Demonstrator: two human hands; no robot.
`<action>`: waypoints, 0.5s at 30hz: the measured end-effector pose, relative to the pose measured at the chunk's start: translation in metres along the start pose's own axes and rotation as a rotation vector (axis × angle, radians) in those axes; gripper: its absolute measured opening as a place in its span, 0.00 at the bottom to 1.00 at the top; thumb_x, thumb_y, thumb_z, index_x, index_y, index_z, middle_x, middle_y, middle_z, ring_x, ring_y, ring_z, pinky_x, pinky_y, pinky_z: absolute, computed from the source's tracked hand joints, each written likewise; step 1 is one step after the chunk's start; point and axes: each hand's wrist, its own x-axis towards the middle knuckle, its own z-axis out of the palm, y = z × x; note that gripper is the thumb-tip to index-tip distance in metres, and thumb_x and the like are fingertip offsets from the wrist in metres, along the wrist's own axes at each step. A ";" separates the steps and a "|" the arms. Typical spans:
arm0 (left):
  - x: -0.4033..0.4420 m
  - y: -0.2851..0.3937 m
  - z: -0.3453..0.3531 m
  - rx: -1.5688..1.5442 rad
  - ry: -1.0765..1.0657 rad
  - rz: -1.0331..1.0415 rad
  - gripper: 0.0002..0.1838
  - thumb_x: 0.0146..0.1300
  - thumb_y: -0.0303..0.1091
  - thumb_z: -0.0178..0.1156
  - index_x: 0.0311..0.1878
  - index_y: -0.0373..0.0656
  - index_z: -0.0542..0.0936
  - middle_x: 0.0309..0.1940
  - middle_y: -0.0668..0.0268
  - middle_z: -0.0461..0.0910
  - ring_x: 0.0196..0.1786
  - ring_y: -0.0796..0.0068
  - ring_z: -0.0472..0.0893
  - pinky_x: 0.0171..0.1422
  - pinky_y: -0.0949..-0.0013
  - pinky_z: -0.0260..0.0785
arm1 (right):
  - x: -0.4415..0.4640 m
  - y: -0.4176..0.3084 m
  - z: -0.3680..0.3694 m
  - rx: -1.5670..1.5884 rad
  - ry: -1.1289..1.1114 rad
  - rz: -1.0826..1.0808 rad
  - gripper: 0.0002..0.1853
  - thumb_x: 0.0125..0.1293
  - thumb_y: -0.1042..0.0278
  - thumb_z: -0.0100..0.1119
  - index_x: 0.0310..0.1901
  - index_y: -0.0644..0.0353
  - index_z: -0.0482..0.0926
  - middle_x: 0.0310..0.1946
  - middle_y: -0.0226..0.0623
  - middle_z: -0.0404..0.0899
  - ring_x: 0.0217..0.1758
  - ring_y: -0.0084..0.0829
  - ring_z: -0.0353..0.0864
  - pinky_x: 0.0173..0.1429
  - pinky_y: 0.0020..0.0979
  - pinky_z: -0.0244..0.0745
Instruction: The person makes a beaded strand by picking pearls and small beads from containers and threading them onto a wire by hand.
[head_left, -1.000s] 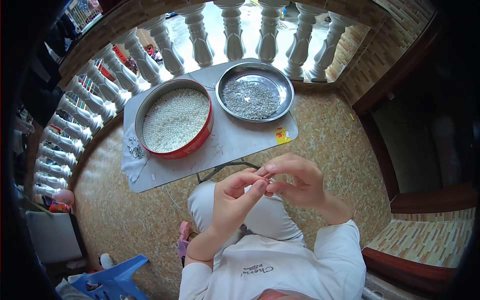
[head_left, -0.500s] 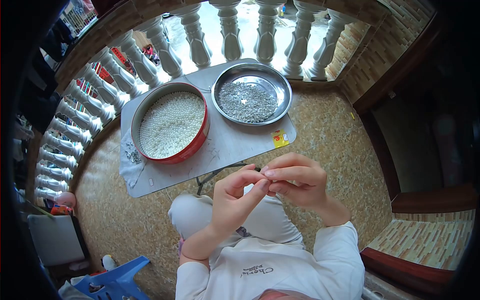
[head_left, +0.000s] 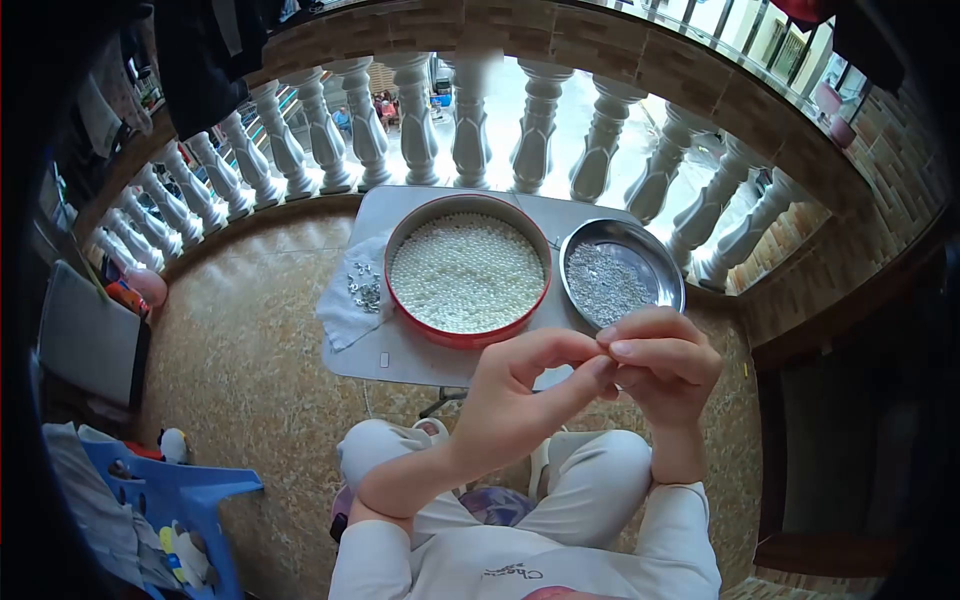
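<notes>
The red tub (head_left: 445, 336) now shows at upper centre on the tabletop (head_left: 350, 358), the metal dish (head_left: 642, 256) farther right; left hand (head_left: 522, 398) and right hand (head_left: 668, 368) stay pinched together, grip contents hidden.

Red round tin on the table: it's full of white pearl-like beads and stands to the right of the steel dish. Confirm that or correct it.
Wrong side: the head view shows the red round tin to the left of the steel dish. The tin is on the table and full of white pearl-like beads, as you said.
</notes>
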 end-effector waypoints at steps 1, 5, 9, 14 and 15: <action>-0.001 0.002 -0.004 -0.046 0.039 0.005 0.05 0.59 0.25 0.59 0.37 0.33 0.78 0.30 0.63 0.79 0.33 0.79 0.78 0.38 0.80 0.70 | 0.008 0.004 0.003 0.015 -0.038 0.000 0.15 0.54 0.82 0.61 0.45 0.63 0.80 0.38 0.42 0.79 0.31 0.27 0.78 0.32 0.21 0.75; -0.007 0.019 -0.023 -0.036 0.125 0.090 0.04 0.60 0.23 0.57 0.37 0.34 0.78 0.30 0.59 0.79 0.31 0.77 0.78 0.36 0.81 0.70 | 0.029 0.036 0.015 0.140 -0.064 0.216 0.20 0.53 0.85 0.58 0.50 0.61 0.78 0.37 0.38 0.80 0.32 0.25 0.78 0.33 0.21 0.74; -0.021 0.032 -0.047 0.047 0.119 0.257 0.01 0.60 0.24 0.55 0.34 0.38 0.75 0.20 0.63 0.77 0.24 0.78 0.78 0.47 0.76 0.64 | 0.047 0.119 0.028 -0.474 -0.466 0.361 0.16 0.54 0.83 0.57 0.45 0.57 0.80 0.34 0.35 0.81 0.34 0.31 0.79 0.38 0.28 0.74; -0.035 0.042 -0.057 0.117 0.092 0.390 0.03 0.61 0.29 0.54 0.32 0.43 0.72 0.11 0.73 0.72 0.20 0.79 0.77 0.58 0.71 0.55 | 0.012 0.178 0.056 -0.714 -0.778 0.263 0.12 0.52 0.76 0.58 0.40 0.56 0.81 0.34 0.36 0.81 0.32 0.38 0.78 0.37 0.34 0.72; -0.038 0.042 -0.055 0.026 0.091 0.429 0.02 0.59 0.27 0.55 0.33 0.41 0.73 0.11 0.72 0.73 0.20 0.78 0.77 0.58 0.71 0.55 | 0.011 0.174 0.062 -0.708 -0.822 0.290 0.12 0.52 0.75 0.58 0.40 0.57 0.81 0.34 0.36 0.81 0.32 0.39 0.77 0.36 0.34 0.71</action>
